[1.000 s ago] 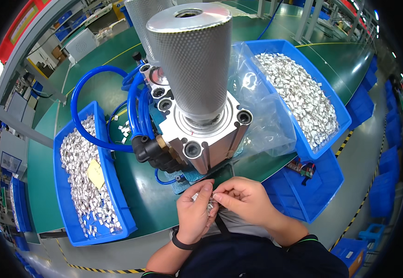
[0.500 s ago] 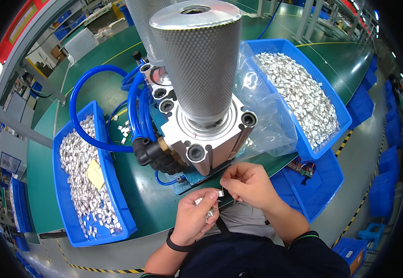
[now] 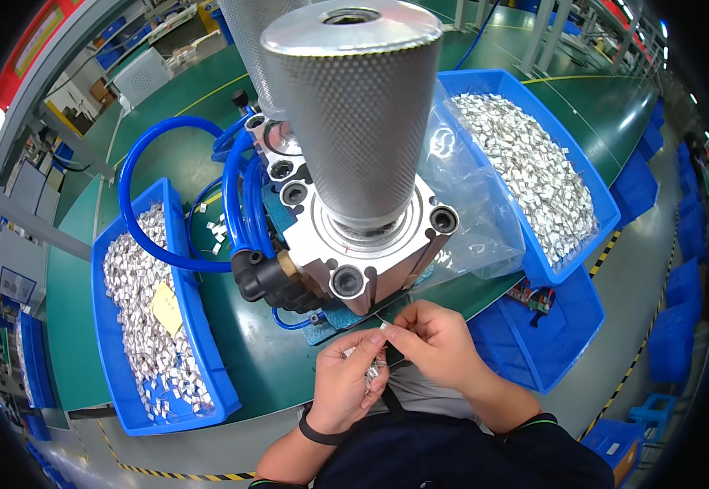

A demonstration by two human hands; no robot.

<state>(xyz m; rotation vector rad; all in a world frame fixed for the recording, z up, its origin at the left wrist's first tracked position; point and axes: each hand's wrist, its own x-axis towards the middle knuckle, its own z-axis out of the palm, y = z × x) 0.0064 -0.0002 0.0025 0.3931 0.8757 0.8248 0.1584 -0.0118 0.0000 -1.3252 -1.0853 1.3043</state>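
My left hand [image 3: 340,383] is curled around several small white-and-silver parts [image 3: 372,372], which show between its fingers. My right hand [image 3: 442,349] pinches one small white part [image 3: 384,326] by its thumb and forefinger, right at the left thumb's tip. Fingers partly hide that part, so its exact kind cannot be made out. Both hands meet over the table's near edge, just in front of a metal pneumatic cylinder block [image 3: 363,281] with a tall knurled column [image 3: 354,122]. Neither hand touches the block.
Similar small parts fill a blue bin [image 3: 228,391] at left, with a yellow note on them, and another blue bin [image 3: 607,208] at right. Blue air hoses [image 3: 130,191] loop beside the block. A clear plastic bag [image 3: 485,236] lies against the right bin. Below it sits a lower blue bin [image 3: 566,350].
My right hand has lowered slightly and come closer to the left, its fingertips now at the small white part by the left thumb. The left hand has barely moved.
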